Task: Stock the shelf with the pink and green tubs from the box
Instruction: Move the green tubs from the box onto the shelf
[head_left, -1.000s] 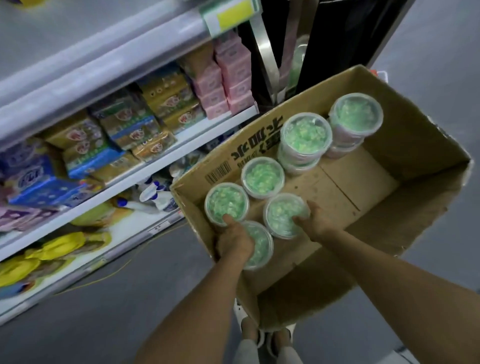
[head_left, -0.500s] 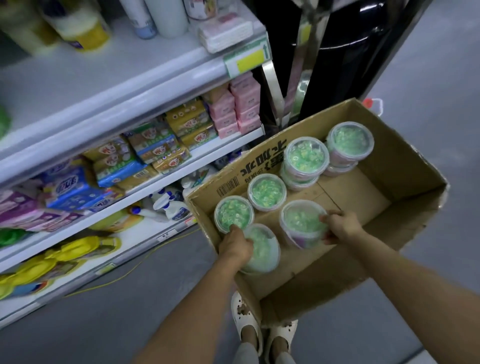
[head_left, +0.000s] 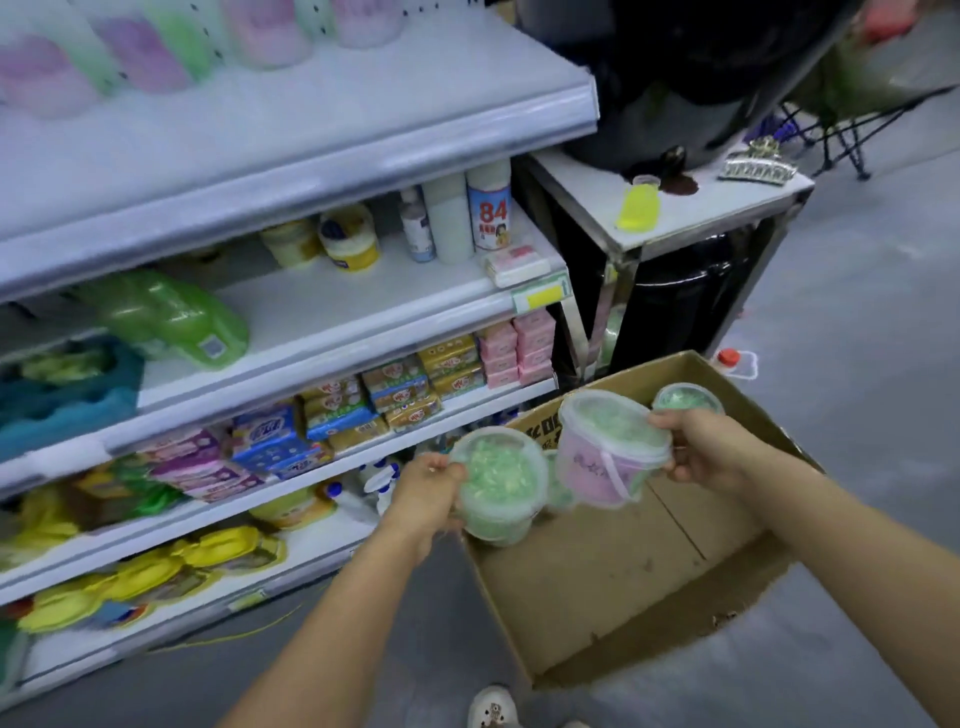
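Note:
My left hand (head_left: 431, 486) grips a green tub (head_left: 497, 486) with a clear lid, held above the near left corner of the cardboard box (head_left: 613, 577). My right hand (head_left: 698, 451) holds a pink tub (head_left: 608, 457) with a clear lid over the box. Another tub (head_left: 685, 399) sits deeper in the box, partly hidden behind my right hand. On the top shelf (head_left: 322, 130) stand several blurred pink and green tubs (head_left: 150, 57).
Lower shelves hold bottles (head_left: 485, 210), a green jug (head_left: 171, 317), soap packs (head_left: 400, 389) and yellow items (head_left: 208, 551). A metal stand (head_left: 670, 208) with a black drum is right of the shelves. My shoe (head_left: 493, 709) is on the grey floor.
Both hands have lifted a tub out of the box, up and toward the shelves. The view has tilted up, bringing the top shelf into sight.

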